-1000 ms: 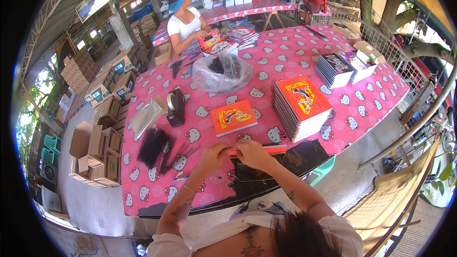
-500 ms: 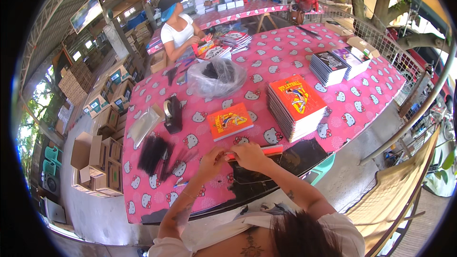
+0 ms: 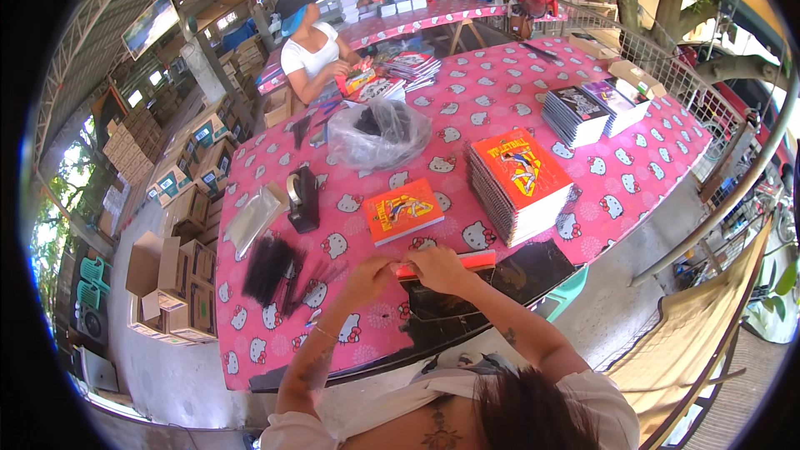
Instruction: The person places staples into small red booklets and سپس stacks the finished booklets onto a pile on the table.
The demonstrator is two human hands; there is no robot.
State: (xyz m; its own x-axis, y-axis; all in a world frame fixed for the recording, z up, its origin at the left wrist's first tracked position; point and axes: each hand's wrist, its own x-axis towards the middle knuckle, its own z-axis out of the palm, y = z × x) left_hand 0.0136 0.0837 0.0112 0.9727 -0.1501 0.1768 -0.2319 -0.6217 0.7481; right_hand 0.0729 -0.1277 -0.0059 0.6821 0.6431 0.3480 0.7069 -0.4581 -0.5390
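Note:
At the near edge of the table, my right hand [image 3: 437, 270] grips a red-orange notebook [image 3: 477, 261] from above, its fingers over the edge. My left hand [image 3: 372, 277] is closed at the notebook's left end, fingertips pinched together. What lies between those fingertips is too small to make out. Just beyond my hands lies another orange notebook [image 3: 403, 211], flat on the cloth. To the right stands a tall stack of orange spiral-bound notebooks [image 3: 518, 187]. A bundle of thin black lengths [image 3: 271, 272], like binding coils, lies left of my left hand.
A black tape dispenser [image 3: 303, 200], clear plastic sleeves [image 3: 254, 221] and a plastic bag with black contents [image 3: 379, 135] sit on the pink table. Darker notebook stacks [image 3: 577, 117] stand far right. A co-worker [image 3: 312, 54] handles notebooks across the table. Cartons [image 3: 179, 283] line the left floor.
Both hands stay at the notebook, with only a slight shift of my fingers and left wrist. Across the table, the co-worker's hands have moved slightly.

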